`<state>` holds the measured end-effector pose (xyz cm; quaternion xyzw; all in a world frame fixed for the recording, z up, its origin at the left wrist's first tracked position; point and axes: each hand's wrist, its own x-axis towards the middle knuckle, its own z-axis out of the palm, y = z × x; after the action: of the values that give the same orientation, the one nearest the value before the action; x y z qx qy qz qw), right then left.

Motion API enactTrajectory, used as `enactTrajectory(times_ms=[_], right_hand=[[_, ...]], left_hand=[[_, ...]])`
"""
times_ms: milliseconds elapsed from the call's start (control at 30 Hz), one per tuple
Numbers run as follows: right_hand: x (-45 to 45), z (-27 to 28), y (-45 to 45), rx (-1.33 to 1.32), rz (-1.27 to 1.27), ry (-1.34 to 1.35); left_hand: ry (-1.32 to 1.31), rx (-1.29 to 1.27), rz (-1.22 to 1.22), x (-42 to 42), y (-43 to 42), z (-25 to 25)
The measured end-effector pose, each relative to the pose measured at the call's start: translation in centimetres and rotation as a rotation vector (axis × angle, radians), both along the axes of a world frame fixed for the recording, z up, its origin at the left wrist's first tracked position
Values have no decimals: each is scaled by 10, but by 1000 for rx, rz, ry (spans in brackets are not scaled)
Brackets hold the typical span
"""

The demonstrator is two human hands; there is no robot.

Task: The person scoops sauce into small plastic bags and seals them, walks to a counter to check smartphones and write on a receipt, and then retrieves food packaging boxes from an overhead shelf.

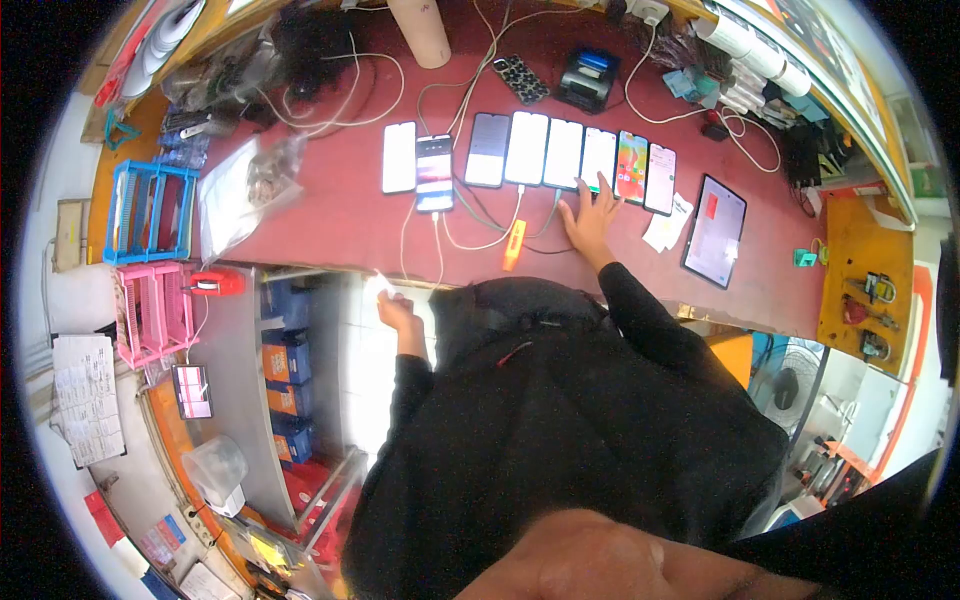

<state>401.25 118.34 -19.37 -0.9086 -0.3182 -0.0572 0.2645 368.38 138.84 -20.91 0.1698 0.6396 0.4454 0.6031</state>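
My right hand (588, 218) reaches over the red tabletop with its fingers spread. Its fingertips lie on or just over the lower part of a lit smartphone (599, 152) with a white and green screen. This phone stands in a row with several others, among them one with an orange-red screen (631, 166) and one with a pale pink screen (660, 178). Below the table's front edge, my left hand (402, 318) is closed on a small white piece (381, 286), perhaps paper or tissue. Left of the row lie a white-screened phone (398, 158) and a phone on a cable (435, 173).
An orange marker-like item (514, 246) lies near the front edge. A tablet (714, 231) and a white paper slip (667, 222) are on the right. White charging cables cross the table (330, 215). At the back sits a small black printer-like device (588, 80); blue racks (150, 212) stand left.
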Motion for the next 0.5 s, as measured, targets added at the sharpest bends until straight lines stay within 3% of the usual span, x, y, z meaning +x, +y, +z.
enactTrajectory(times_ms=[133,300,500], right_hand=[[-7,-4,-31,39,-50,-37],[-20,-14,-77,59,-136,-36],[-48,-18,-107,-32,-85,-48]], left_hand=[[31,67,-144,3,9,-7],[-39,162,-140,25,17,8],[-17,248,-320,39,19,23]])
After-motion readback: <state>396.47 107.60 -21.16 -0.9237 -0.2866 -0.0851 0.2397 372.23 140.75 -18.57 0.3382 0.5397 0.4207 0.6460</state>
